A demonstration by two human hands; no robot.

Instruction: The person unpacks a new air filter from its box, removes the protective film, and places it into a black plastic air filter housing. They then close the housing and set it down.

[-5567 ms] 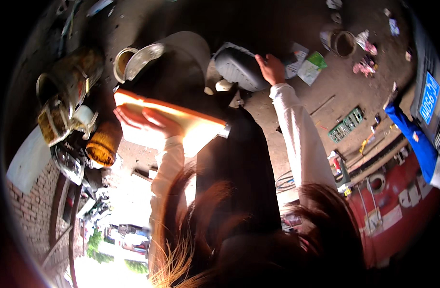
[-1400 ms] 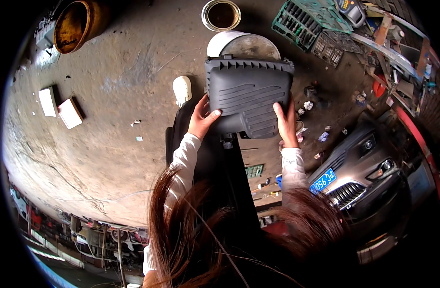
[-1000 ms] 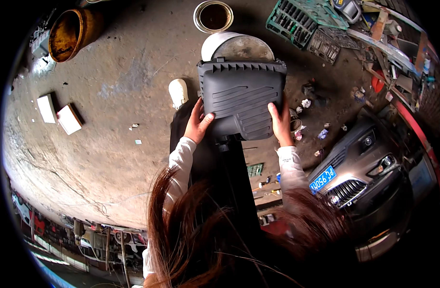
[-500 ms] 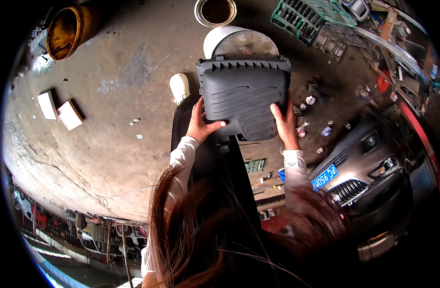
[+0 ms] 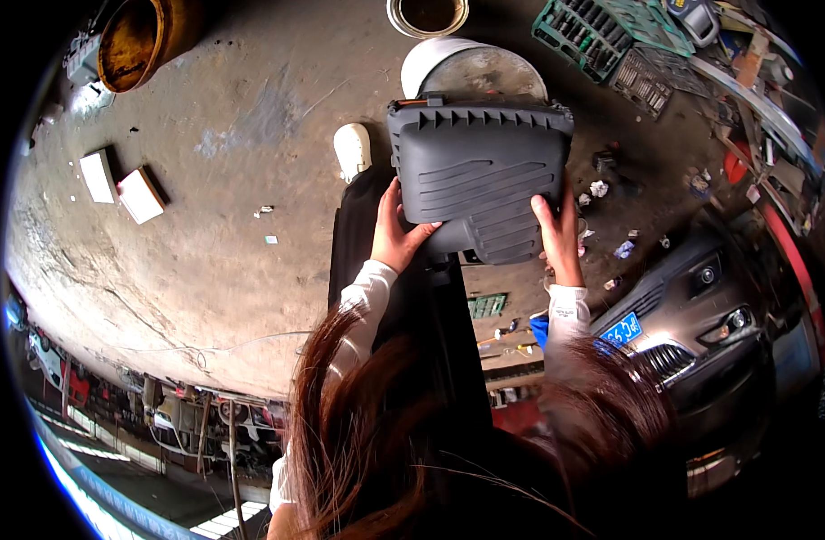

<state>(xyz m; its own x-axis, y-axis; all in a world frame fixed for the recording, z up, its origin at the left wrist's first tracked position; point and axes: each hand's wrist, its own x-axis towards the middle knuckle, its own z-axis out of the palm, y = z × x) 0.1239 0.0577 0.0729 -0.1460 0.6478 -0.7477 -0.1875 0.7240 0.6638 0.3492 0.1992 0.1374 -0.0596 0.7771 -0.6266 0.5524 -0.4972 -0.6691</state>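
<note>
A black ribbed plastic air filter housing (image 5: 484,175) is held up in front of me between both hands. My left hand (image 5: 400,232) grips its lower left corner, the thumb lying on the face and the fingers hidden behind. Along the right side, my right hand (image 5: 561,236) clasps the edge with its thumb on the ribbed surface. A toothed rim runs along the housing's far edge, where a thin orange strip shows at the left. Beyond it, partly covered, stands a white bucket (image 5: 428,65) with a grey round top.
Two flat filter-like panels, one white (image 5: 97,176) and one with a reddish edge (image 5: 142,195), lie on the floor at left. A rusty drum (image 5: 129,45) stands far left. Green socket cases (image 5: 582,38) lie far right, and a dark car (image 5: 700,297) is at right.
The surroundings have shifted slightly right and up at the centre as my view turned. Both hands keep their hold on the housing, which appears a little farther right.
</note>
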